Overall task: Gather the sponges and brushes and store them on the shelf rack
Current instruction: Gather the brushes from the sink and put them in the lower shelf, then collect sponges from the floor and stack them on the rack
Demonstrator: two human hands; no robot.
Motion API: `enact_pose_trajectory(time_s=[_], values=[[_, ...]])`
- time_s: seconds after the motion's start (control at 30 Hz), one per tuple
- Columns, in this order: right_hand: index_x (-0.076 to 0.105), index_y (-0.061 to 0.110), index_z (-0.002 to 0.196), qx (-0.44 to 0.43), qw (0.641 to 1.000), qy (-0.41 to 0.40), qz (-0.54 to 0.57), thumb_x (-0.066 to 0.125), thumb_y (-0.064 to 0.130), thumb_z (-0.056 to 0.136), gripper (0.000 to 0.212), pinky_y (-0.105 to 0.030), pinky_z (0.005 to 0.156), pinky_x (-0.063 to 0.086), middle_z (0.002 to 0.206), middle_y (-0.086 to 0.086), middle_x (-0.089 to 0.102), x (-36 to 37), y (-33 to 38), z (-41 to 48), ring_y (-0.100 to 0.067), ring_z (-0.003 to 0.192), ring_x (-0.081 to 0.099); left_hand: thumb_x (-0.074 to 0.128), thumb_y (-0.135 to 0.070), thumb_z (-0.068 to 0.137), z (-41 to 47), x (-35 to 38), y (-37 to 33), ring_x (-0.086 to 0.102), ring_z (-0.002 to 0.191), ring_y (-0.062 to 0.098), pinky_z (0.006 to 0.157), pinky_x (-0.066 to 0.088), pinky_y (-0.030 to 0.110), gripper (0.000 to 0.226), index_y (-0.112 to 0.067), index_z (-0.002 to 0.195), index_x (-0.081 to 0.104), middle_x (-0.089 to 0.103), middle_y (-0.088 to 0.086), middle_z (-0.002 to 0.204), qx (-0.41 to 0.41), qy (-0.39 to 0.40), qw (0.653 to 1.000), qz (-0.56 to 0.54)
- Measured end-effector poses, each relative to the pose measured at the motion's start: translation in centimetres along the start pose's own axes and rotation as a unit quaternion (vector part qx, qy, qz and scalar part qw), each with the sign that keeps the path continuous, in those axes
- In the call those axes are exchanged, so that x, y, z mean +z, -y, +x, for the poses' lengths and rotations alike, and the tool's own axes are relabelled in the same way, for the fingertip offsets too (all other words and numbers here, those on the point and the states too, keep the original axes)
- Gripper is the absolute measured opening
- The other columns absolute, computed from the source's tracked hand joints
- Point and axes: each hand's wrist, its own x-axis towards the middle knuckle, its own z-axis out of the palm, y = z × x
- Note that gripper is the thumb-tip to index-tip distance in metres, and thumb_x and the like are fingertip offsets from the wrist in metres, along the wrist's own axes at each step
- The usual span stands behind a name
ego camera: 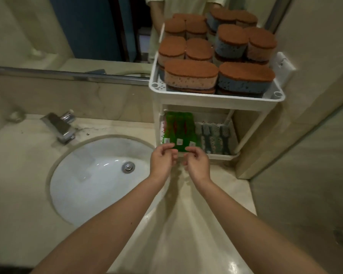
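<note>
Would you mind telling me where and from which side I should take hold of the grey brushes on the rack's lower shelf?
I'd grip the grey brushes by their near ends, coming in level from the front. They lie front to back in the lower tray, and the top tier, full of sponges, covers them from above.

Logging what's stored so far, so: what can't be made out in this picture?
Head view, left hand and right hand: curled fingers hide whether they hold the green brushes.
Head view, sponges: top layer covers those beneath; count unknown.
Head view, grey brushes: blurred, shaded by the upper tier of the shelf rack.
</note>
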Motion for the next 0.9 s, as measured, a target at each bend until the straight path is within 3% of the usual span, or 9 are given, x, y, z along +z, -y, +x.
enact_pose_trajectory(time_s=[0.13, 0.43, 0.7, 0.9], values=[[0.062, 0.017, 0.102, -0.016, 0.997, 0.075, -0.011, 0.050, 0.009, 0.094, 0.018, -0.014, 0.058, 0.047, 0.097, -0.003, 0.067, 3.6, 0.0, -2.7, -0.016, 0.077, 0.064, 0.041, -0.006, 0.097, -1.9, -5.0, 1.1, 0.066, 0.080, 0.015, 0.076, 0.057, 0.028, 0.024, -0.016, 0.106, 0.060, 0.068, 0.004, 0.091, -0.002, -0.076, 0.997, -0.019], [0.063, 0.015, 0.106, -0.019, 0.963, 0.261, -0.060, 0.048, 0.007, 0.091, 0.022, -0.026, 0.069, 0.048, 0.098, -0.005, 0.067, 11.7, -0.2, -10.1, -0.013, 0.071, 0.065, 0.046, -0.006, 0.092, -6.9, -16.5, 3.8, 0.066, 0.077, 0.014, 0.072, 0.054, 0.026, 0.023, -0.017, 0.105, 0.061, 0.069, 0.004, 0.093, -0.032, -0.210, 0.972, -0.099], [0.063, 0.018, 0.102, -0.034, 0.915, 0.388, -0.107, 0.048, 0.008, 0.090, 0.022, -0.024, 0.066, 0.049, 0.089, -0.003, 0.069, 19.2, -1.6, -19.8, -0.011, 0.069, 0.065, 0.044, -0.006, 0.092, -14.9, -26.9, 7.5, 0.064, 0.076, 0.015, 0.074, 0.054, 0.027, 0.022, -0.019, 0.100, 0.060, 0.067, 0.005, 0.091, -0.049, -0.335, 0.928, -0.157], [0.063, 0.017, 0.095, -0.048, 0.874, 0.467, -0.129, 0.048, 0.004, 0.090, 0.021, -0.021, 0.061, 0.047, 0.081, -0.003, 0.067, 24.1, -4.0, -28.8, -0.015, 0.070, 0.063, 0.046, 0.000, 0.092, -22.3, -34.1, 11.1, 0.058, 0.068, 0.013, 0.063, 0.046, 0.024, 0.021, -0.008, 0.108, 0.057, 0.063, 0.005, 0.082, -0.069, -0.417, 0.887, -0.183]])
